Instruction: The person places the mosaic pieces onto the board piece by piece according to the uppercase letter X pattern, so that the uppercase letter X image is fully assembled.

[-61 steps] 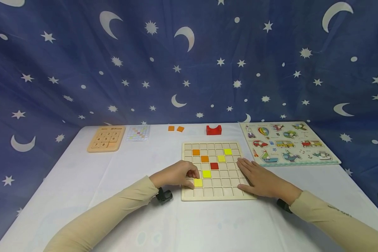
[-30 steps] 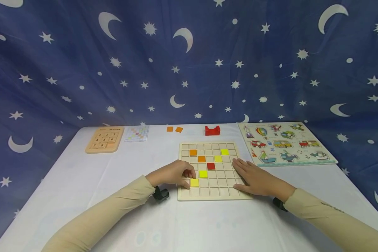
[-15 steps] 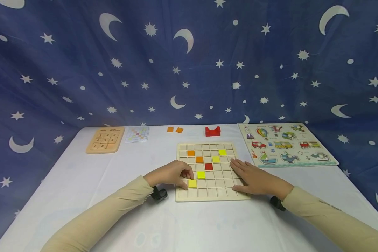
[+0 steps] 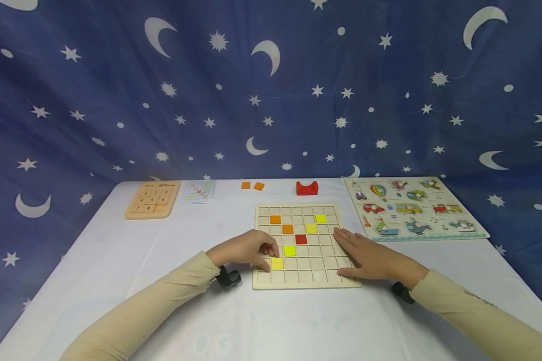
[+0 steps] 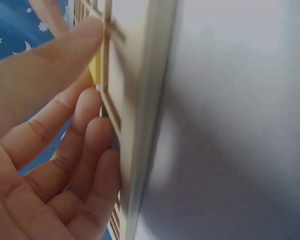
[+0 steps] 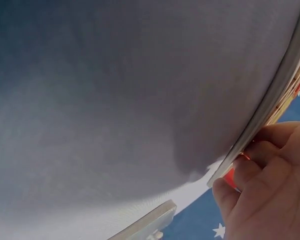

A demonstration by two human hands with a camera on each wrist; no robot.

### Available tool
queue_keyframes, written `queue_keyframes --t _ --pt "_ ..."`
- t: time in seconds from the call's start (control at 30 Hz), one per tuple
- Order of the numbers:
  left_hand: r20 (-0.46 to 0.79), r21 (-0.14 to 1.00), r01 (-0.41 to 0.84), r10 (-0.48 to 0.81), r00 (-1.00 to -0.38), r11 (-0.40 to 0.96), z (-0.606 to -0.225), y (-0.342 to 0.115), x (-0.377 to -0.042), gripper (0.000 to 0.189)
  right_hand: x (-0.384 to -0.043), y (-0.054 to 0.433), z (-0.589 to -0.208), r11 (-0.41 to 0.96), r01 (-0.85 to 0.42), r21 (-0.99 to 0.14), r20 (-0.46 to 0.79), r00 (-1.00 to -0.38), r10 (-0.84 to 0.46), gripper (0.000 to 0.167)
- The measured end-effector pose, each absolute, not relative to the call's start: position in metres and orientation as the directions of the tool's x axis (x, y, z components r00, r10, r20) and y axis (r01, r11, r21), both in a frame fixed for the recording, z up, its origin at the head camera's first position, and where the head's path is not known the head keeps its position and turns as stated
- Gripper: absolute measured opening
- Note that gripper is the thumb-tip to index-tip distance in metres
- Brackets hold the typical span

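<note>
A wooden grid board (image 4: 307, 276) lies on the white table, with several yellow tiles, two orange tiles (image 4: 275, 219) and one red tile (image 4: 301, 239) in its cells. My left hand (image 4: 248, 248) rests on the board's left part, fingers loosely bent. Its thumb and fingertips touch the surface beside the lowest yellow tile (image 4: 277, 263), which lies flat in its cell. In the left wrist view the thumb (image 5: 65, 55) and the other fingers meet the board's face. My right hand (image 4: 368, 256) lies flat, fingers spread, over the board's right edge (image 6: 260, 115).
Two loose orange tiles (image 4: 252, 186) and a red holder (image 4: 307, 189) sit at the back of the table. Left of them are a pattern card (image 4: 197, 192) and a wooden number puzzle (image 4: 152, 199). A vehicle picture puzzle (image 4: 415, 206) lies at the right. Behind hangs a starry blue curtain (image 4: 271, 100).
Over the two seconds the board and both hands have shifted slightly to the left relative to the red holder. The tiles keep their cells. Both hands stay in contact with the board.
</note>
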State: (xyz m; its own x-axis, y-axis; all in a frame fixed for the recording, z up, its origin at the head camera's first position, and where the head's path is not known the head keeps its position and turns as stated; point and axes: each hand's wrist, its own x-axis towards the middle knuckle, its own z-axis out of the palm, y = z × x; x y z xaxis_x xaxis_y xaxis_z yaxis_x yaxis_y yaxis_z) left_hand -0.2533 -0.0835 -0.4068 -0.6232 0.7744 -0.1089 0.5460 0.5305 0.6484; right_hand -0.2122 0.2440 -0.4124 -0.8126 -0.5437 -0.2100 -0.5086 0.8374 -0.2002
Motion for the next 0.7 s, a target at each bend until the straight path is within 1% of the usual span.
queue_keyframes --t 0.17,0.3,0.43,0.6,0.7 --pt "-0.110 0.691 0.528 0.793 -0.599 0.494 -0.406 -0.086 -0.265 0.022 -0.211 0.244 -0.413 0.834 -0.512 -0.205 -0.195 -0.814 -0.547 0.094" --pt "-0.061 0.706 0.528 0.783 -0.619 0.472 -0.402 -0.089 -0.281 0.022 -0.211 0.245 -0.412 0.830 -0.515 -0.215 -0.195 -0.810 -0.553 0.094" --pt "0.000 0.707 0.515 0.729 -0.684 0.484 -0.397 -0.096 -0.304 0.025 -0.210 0.245 -0.411 0.835 -0.508 -0.213 -0.207 -0.811 -0.547 0.094" --pt "0.039 0.721 0.439 0.601 -0.798 0.536 -0.392 -0.107 -0.338 0.031 -0.210 0.244 -0.410 0.844 -0.498 -0.200 -0.212 -0.819 -0.534 0.094" --pt "0.060 0.728 0.406 0.540 -0.840 0.552 -0.392 -0.112 -0.357 0.035 -0.209 0.243 -0.410 0.845 -0.497 -0.199 -0.211 -0.820 -0.532 0.094"
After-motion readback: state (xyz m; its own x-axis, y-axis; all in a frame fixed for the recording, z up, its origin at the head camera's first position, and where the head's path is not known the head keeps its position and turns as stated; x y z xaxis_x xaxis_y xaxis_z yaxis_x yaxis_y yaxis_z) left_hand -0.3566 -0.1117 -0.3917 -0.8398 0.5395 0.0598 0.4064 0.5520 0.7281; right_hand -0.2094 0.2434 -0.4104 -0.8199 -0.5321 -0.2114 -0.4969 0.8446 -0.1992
